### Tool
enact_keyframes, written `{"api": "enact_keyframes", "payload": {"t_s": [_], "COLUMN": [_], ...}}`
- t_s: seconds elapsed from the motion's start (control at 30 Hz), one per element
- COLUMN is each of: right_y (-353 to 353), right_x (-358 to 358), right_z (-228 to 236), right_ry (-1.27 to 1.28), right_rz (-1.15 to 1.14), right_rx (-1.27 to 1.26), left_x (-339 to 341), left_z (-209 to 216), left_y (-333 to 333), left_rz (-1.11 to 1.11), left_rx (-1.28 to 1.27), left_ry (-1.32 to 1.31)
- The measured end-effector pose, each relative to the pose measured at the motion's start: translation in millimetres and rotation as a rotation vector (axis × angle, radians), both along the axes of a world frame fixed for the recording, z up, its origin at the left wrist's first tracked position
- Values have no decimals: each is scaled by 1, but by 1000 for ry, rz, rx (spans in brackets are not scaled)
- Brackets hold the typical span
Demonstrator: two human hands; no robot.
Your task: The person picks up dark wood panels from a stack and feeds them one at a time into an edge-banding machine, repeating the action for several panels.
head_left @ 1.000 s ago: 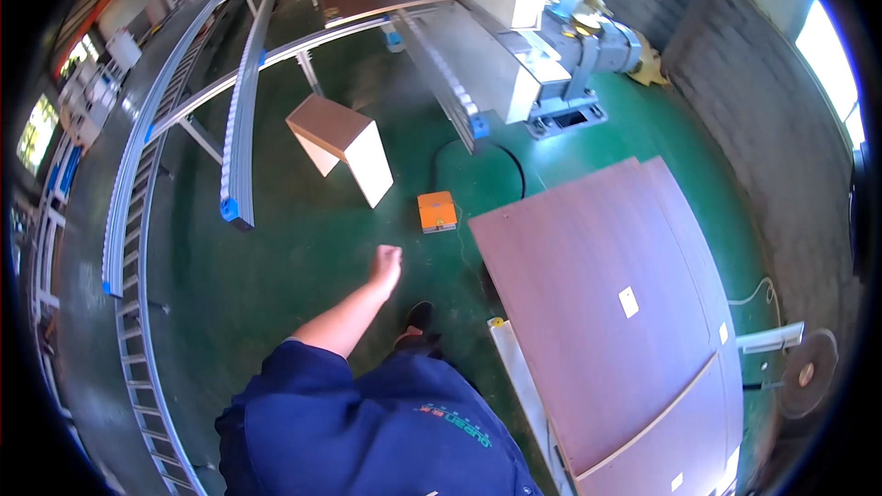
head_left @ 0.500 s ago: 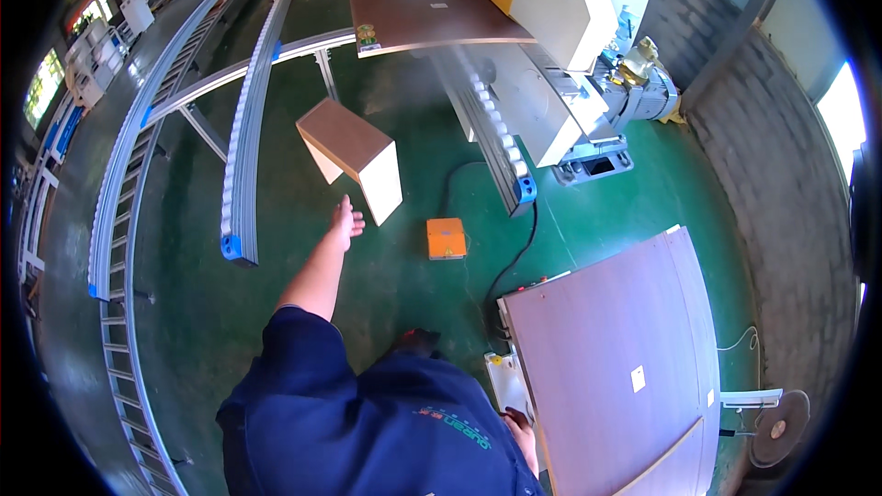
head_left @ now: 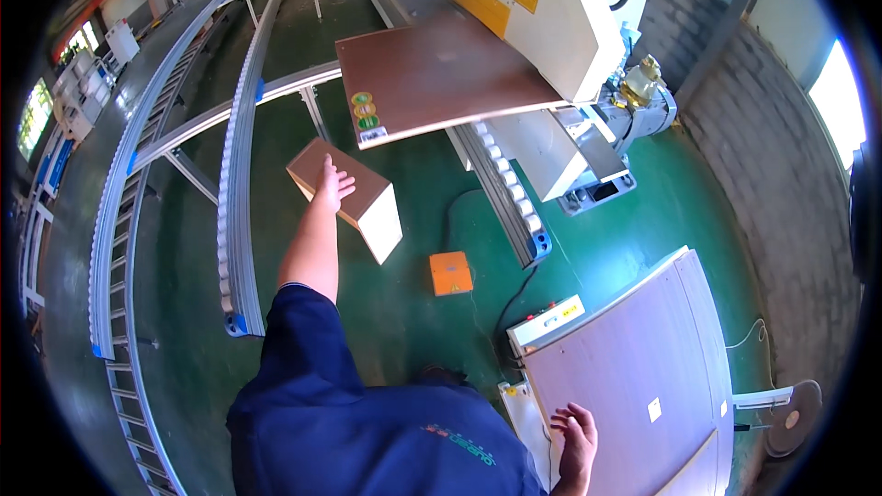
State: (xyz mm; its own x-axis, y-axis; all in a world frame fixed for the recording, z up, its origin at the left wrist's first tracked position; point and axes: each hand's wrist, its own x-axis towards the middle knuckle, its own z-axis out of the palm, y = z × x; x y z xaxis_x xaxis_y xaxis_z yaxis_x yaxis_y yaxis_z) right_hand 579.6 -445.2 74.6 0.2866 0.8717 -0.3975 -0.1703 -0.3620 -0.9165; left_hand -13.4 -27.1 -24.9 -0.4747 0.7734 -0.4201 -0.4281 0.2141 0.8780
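My left hand (head_left: 333, 186) reaches forward with fingers stretched apart and nothing in them. In this view it overlaps the top of a brown-topped, pale-sided wooden stand (head_left: 379, 225) on the floor; I cannot tell if it touches. Beyond it a brown board (head_left: 441, 73) juts from the machine (head_left: 551, 28), with round green and yellow stickers at its near left corner. My right hand (head_left: 576, 436) is raised at the left edge of a stack of purplish-brown panels (head_left: 625, 349). Its fingers are loosely curled, apart, and hold nothing.
Roller rails (head_left: 241, 248) run along the left; a shorter roller rail (head_left: 505, 184) ends under the board. An orange box (head_left: 451, 274) sits on the green floor beside a black cable. A white control box (head_left: 547, 323) borders the panel stack, and a round disc fan (head_left: 792, 418) stands at right.
The brown board has come further out toward me. My left hand has moved up and forward over the stand. My right hand has lifted from beside the panel stack.
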Motion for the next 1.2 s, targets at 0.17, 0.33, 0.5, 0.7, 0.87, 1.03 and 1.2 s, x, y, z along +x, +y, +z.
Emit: {"api": "enact_keyframes", "payload": {"t_s": [0.17, 0.33, 0.5, 0.7, 0.87, 1.03, 1.2], "right_y": [24, 61, 88, 122, 146, 181, 232], "right_x": [7, -6, -26, -35, -36, -30, -18], "right_z": [1, 18, 32, 24, 12, -20, -48], "right_ry": [-35, -18, -21, 62, 192, 212, 486], "right_rz": [-135, -106, -76, 55, 8, -125, -253], "right_rx": [46, 82, 78, 125, 80, 38, 139], "left_x": [10, -5, 20, 17, 44, 126, 161], "left_z": [15, 5, 13, 6, -8, 36, 44], "left_y": [29, 54, 67, 54, 18, -53, -108], "left_rz": [-33, -15, -90, -209, -198, -10, 0], "left_rx": [26, -74, -88, 88, 138, 88, 12], "left_ry": [-37, -36, -56, -95, -181, -36, -40]}}
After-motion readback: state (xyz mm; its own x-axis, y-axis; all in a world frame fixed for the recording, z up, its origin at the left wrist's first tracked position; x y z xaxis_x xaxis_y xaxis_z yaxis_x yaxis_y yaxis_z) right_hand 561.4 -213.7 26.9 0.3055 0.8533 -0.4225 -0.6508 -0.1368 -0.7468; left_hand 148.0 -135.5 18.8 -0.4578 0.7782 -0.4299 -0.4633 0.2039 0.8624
